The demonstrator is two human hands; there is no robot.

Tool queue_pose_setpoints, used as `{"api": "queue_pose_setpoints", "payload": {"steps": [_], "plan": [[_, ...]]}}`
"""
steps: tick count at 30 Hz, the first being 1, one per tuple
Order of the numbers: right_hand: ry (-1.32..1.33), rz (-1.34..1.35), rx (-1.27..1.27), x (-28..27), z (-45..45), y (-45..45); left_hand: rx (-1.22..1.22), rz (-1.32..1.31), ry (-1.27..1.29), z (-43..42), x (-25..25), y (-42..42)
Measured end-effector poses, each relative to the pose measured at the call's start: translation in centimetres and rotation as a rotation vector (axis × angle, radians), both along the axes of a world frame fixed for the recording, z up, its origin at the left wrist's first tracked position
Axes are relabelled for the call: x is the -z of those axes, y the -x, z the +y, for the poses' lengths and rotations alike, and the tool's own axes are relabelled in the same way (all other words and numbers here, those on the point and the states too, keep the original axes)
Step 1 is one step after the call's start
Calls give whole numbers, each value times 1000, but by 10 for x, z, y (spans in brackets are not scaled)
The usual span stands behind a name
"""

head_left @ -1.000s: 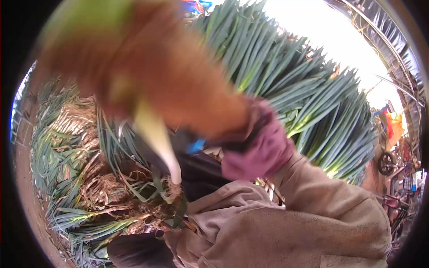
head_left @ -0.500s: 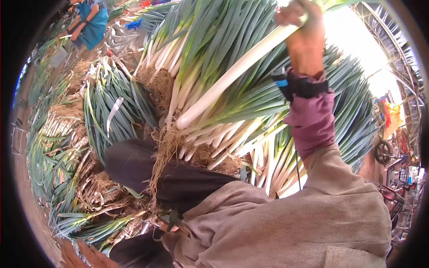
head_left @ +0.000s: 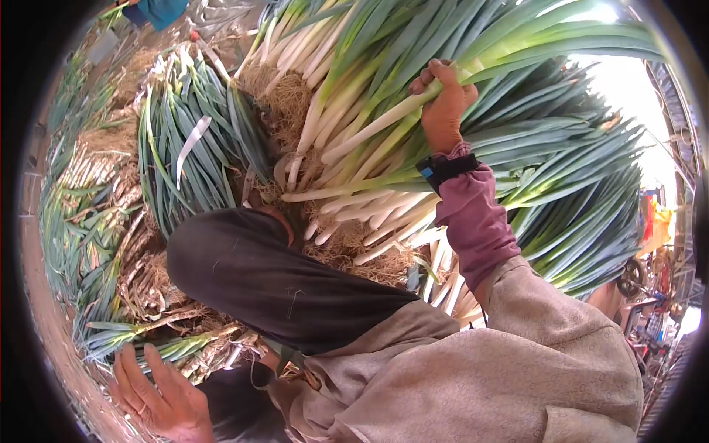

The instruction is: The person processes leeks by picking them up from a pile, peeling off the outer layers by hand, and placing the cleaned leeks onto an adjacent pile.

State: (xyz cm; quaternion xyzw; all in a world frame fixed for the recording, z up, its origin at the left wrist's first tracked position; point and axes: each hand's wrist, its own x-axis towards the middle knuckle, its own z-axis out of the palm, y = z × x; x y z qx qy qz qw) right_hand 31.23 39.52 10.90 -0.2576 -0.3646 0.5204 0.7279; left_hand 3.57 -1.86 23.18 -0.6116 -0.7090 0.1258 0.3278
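The right hand (head_left: 446, 107) is curled firmly round one long leek (head_left: 380, 125), gripping it about where the white shaft gives way to green, so the leaves fan out beyond the fist and the pale end slants back over the heap of leeks (head_left: 572, 192) beneath that hand. Whether this pale end rests on the heap or hangs just above it, I cannot tell. The left hand (head_left: 173, 406), well apart from the right, has its fingers loosely spread and nothing visible in its grasp; it is nearest to a few loose leeks (head_left: 122, 336) just beyond its fingertips. Between the hands lie a dark trouser leg (head_left: 295, 280) and, past the knee, a leafy bundle (head_left: 166, 148) with a pale strip (head_left: 193, 144) across it. A stem this long probably handles best from such a grip, near its balance, with the fist snug but not squeezing, since the white part looks easy to bruise. The shaft is best kept in line with its neighbours below the right hand and its leaves clear of theirs; a sideways drag could snag roots or crease the green.
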Motion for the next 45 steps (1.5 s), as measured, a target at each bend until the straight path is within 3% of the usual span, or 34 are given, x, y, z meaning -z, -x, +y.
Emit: {"api": "queue_pose_setpoints", "payload": {"steps": [3, 6, 9, 11, 13, 15, 17, 20, 24, 27, 28, 30, 32, 34, 35, 36, 39, 41, 44, 45], "plan": [[31, -152, 76, 39, 7, 22, -27, -83, 6, 12, 24, 12], [32, -563, -21, 97, 8, 27, -83, -216, 4, 12, 68, 38], [443, -863, -212, 131, 32, 21, -339, -439, 124, -1, 119, 70], [404, -926, -220, 113, 24, 18, -450, -628, 190, -11, 157, 93], [475, -1060, -383, 127, 46, -10, -641, -731, 314, -24, 202, 109], [384, -1227, -407, 103, 15, -4, -790, -858, 431, -31, 240, 112], [417, -1170, -343, 63, -43, 26, -843, -968, 559, -34, 275, 106], [302, -1213, -393, 27, -106, 44, -745, -945, 601, -58, 353, 83], [100, -1345, -425, -12, -162, 70, -575, -757, 554, -68, 385, 59], [53, -1272, -353, -30, -176, 86, -406, -712, 511, -89, 418, 75], [10, -1174, -341, -38, -182, 93, -495, -816, 708, -70, 388, 84], [-202, -1140, -324, -62, -198, 108, -490, -929, 749, -47, 324, 100], [-359, -998, -428, -71, -217, 120, -454, -930, 618, -45, 317, 108], [-638, -1253, -600, -72, -235, 133, -337, -921, 485, -62, 318, 120], [-735, -1228, -783, -64, -241, 145, -271, -910, 417, -65, 318, 124], [-609, -1155, -936, -49, -256, 145, -361, -900, 459, -53, 285, 120], [-273, -1148, -1366, -24, -303, 146, -184, -776, 5, -47, 219, 115], [-25, -1131, -1537, -19, -323, 158, -228, -680, -36, -49, 183, 105], [625, -697, -1617, -14, -340, 184, -209, -586, -228, -50, 152, 78], [733, -449, -1635, -13, -346, 195, -166, -547, -332, -52, 147, 67]]}}
